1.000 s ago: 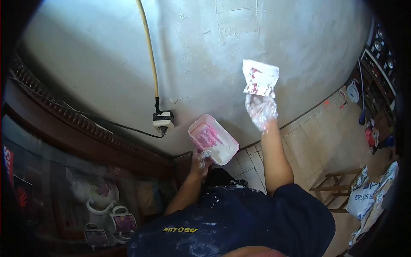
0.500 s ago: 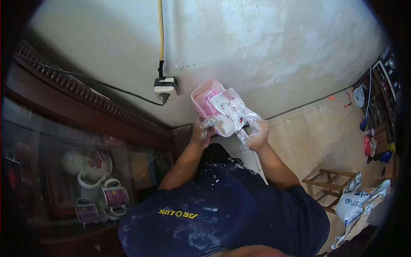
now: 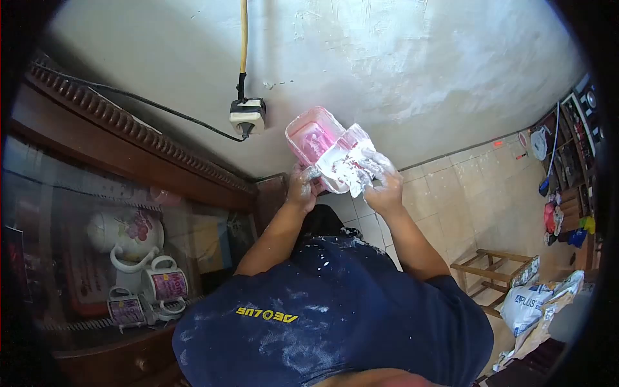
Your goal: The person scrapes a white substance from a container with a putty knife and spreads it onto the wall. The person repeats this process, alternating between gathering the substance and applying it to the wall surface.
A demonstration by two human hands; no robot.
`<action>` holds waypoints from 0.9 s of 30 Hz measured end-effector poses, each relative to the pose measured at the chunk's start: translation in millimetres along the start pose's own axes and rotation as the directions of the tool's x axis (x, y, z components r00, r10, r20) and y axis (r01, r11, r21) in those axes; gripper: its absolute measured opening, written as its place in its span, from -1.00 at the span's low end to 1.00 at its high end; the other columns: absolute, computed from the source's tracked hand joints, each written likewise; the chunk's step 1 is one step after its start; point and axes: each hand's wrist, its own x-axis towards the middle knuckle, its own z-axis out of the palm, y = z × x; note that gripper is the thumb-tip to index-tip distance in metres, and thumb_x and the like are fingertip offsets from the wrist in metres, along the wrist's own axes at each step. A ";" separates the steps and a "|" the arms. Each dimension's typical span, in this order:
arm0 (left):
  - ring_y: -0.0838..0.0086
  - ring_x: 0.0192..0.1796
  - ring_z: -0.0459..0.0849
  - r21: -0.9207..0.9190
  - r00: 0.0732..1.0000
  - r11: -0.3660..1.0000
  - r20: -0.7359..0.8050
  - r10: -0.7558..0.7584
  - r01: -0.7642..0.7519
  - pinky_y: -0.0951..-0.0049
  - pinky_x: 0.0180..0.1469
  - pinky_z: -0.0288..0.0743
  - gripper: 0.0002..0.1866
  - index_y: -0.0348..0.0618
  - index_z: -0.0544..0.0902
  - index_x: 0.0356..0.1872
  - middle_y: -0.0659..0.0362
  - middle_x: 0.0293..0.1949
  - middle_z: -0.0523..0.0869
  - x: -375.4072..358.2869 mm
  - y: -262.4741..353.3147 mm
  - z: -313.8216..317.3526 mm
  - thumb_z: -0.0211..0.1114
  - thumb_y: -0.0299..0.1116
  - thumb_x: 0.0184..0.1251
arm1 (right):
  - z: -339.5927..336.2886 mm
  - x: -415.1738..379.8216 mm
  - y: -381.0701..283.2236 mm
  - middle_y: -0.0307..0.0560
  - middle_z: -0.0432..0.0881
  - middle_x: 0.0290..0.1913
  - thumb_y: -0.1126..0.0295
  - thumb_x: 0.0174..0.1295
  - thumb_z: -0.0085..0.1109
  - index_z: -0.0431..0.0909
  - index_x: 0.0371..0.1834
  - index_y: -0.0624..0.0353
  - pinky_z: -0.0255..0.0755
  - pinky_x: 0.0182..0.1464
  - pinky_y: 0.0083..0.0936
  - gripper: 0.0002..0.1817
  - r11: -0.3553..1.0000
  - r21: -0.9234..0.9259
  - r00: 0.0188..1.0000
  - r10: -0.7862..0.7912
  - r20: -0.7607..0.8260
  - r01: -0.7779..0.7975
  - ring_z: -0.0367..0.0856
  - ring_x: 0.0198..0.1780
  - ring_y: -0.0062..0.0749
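Note:
A pink plastic tub, smeared inside with white paste, is tilted in front of the wall. My left hand grips its lower left side, with white paste on the fingers. My right hand, also coated in white, is closed on a flat scraper covered in white paste with reddish specks. The scraper lies across the tub's lower right part and hides that end; its handle is covered by my fingers.
A socket box with a plugged-in black cable hangs on the patchy wall. At left stands a glass-fronted wooden cabinet holding mugs. A wooden stool and a white printed bag are at right on the tiled floor.
The scraper has turned and slid slightly down over the tub, its paste-covered face now more jagged in outline. The tub has shifted a little up and left, showing more of its inside.

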 end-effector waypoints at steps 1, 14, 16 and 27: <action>0.48 -0.31 0.66 0.016 1.000 1.000 0.016 -0.004 0.003 0.38 -0.31 0.66 -0.54 -0.11 0.31 0.07 0.18 -0.21 0.59 -1.0 2.1 1.8 0.20 -0.35 0.14 | -0.9 0.5 1.6 0.13 0.58 -0.05 0.57 -0.10 0.20 0.61 -0.31 0.27 0.46 0.02 -0.31 -0.78 0.997 -0.047 0.998 -0.057 -0.008 0.057 0.54 0.04 -0.05; 0.43 -0.25 0.66 0.061 0.996 0.998 0.082 0.021 -0.026 0.33 -0.27 0.67 -0.57 -0.11 0.34 -0.02 0.15 -0.21 0.58 -2.1 2.2 12.9 0.21 -0.45 0.02 | -15.1 57.5 11.5 0.17 0.08 0.29 0.85 -0.08 0.08 -0.03 0.23 0.11 0.52 -0.03 -0.29 -0.20 0.580 0.804 0.772 0.568 -0.285 -0.130 0.29 0.21 -0.11; 0.28 0.01 0.58 0.142 0.999 0.990 0.046 -0.014 0.008 0.17 0.04 0.53 -0.48 -0.10 0.28 0.11 0.11 -0.03 0.54 1.9 -4.4 2.9 0.19 -0.36 0.08 | -29.7 90.4 36.5 0.13 0.26 0.17 0.84 -0.02 -0.01 -0.02 0.23 0.16 0.50 -0.02 -0.28 -0.28 0.490 0.865 0.665 0.681 -0.305 -0.105 0.37 0.13 -0.12; 0.21 0.05 0.57 0.107 0.988 0.993 0.144 -0.058 0.042 0.12 0.05 0.53 -0.53 -0.16 0.34 0.09 0.08 -0.02 0.55 -0.7 -3.6 -3.0 0.17 -0.41 0.09 | -15.3 210.7 80.2 0.07 0.57 -0.17 0.65 0.13 0.04 0.40 -0.03 0.43 0.53 -0.07 -0.34 -0.70 0.263 0.957 0.619 0.774 -0.134 -0.122 0.60 -0.17 -0.24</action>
